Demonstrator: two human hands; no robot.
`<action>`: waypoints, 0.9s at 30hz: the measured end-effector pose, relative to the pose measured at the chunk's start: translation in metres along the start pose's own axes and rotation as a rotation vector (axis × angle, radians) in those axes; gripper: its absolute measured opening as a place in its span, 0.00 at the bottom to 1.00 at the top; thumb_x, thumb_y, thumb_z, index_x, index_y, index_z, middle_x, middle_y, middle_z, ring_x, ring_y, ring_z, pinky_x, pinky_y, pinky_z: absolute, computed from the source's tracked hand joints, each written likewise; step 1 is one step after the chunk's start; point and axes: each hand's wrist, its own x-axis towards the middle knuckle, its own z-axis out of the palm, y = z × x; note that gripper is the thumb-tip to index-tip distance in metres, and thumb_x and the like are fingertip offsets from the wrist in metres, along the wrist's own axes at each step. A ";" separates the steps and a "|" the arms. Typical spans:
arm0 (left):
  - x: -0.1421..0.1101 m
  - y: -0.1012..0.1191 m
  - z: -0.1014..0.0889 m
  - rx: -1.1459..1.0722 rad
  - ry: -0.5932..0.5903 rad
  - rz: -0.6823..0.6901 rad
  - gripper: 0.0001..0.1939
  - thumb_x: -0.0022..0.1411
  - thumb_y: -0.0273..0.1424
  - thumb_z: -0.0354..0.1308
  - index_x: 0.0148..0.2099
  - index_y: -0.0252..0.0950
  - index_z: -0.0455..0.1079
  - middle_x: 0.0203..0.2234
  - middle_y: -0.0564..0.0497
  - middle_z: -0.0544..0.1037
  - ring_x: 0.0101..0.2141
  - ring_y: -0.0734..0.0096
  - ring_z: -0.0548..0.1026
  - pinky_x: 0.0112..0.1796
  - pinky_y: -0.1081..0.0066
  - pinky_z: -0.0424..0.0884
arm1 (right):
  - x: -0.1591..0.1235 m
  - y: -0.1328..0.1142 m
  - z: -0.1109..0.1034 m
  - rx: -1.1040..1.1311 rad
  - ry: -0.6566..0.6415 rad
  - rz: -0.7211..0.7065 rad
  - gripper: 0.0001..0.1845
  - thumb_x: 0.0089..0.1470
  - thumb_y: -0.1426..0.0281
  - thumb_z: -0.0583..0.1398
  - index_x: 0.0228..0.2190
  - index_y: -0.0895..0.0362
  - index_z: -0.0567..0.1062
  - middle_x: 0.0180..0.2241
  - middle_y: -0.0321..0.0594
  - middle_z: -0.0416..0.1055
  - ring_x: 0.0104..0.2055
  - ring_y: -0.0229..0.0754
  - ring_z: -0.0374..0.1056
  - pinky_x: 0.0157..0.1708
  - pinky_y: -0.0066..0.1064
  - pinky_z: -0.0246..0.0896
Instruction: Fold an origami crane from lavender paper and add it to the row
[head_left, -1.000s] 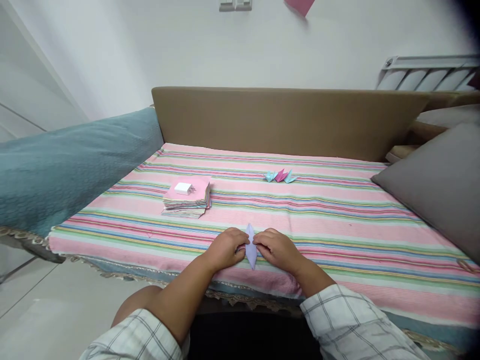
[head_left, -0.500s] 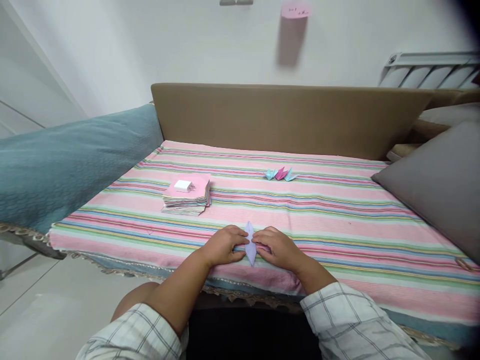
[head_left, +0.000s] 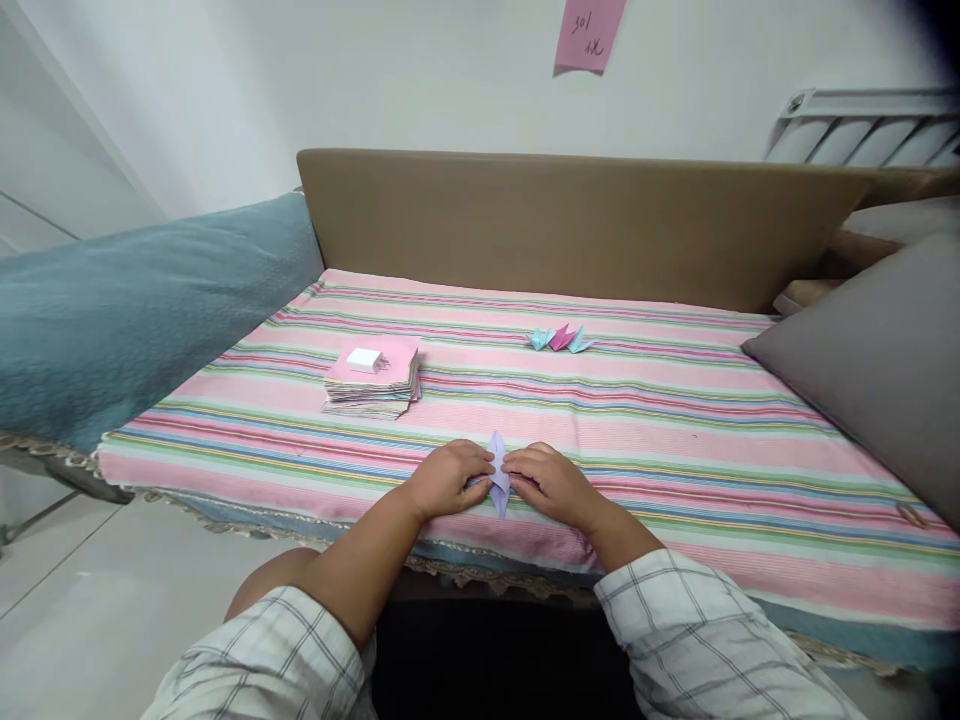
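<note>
A folded lavender origami paper (head_left: pixel 498 476), long and narrow with pointed ends, lies on the striped cloth close to the front edge. My left hand (head_left: pixel 451 478) pinches its left side between thumb and fingers. On the other side, my right hand (head_left: pixel 553 484) has its fingertips closed on the right edge. Parts of the paper's middle are hidden under the fingers. Farther back sit several small folded paper cranes (head_left: pixel 561 339) in light blue and magenta, side by side.
To the left is a stack of square paper sheets (head_left: pixel 373 388) with a white charger plug (head_left: pixel 364 361) on top. A grey cushion (head_left: pixel 870 350) leans at the right. The brown backrest (head_left: pixel 555 225) borders the rear, and a pink note (head_left: pixel 590 35) hangs on the wall.
The lower half of the lavender paper now shows a raised fold, with the fingers closer in on it. The camera has tipped slightly upward, showing more of the wall note.
</note>
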 end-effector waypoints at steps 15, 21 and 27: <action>0.003 -0.001 0.015 0.094 0.077 -0.105 0.08 0.55 0.27 0.55 0.38 0.37 0.72 0.38 0.47 0.78 0.41 0.61 0.73 0.45 0.64 0.66 | -0.001 -0.006 0.005 -0.047 0.039 0.073 0.13 0.49 0.69 0.58 0.40 0.54 0.72 0.40 0.42 0.72 0.42 0.46 0.64 0.43 0.38 0.58; 0.004 -0.001 0.014 0.094 0.084 -0.120 0.07 0.59 0.29 0.54 0.37 0.36 0.73 0.37 0.46 0.78 0.40 0.61 0.73 0.44 0.64 0.66 | 0.003 -0.003 0.012 -0.042 0.080 0.131 0.06 0.53 0.69 0.57 0.35 0.54 0.72 0.37 0.40 0.73 0.39 0.43 0.64 0.41 0.36 0.57; 0.005 -0.002 0.016 0.110 0.103 -0.099 0.05 0.57 0.29 0.55 0.32 0.37 0.73 0.34 0.48 0.78 0.38 0.64 0.73 0.42 0.65 0.65 | 0.004 0.001 0.018 -0.046 0.107 0.142 0.04 0.54 0.70 0.57 0.31 0.55 0.73 0.35 0.40 0.72 0.40 0.43 0.63 0.42 0.36 0.57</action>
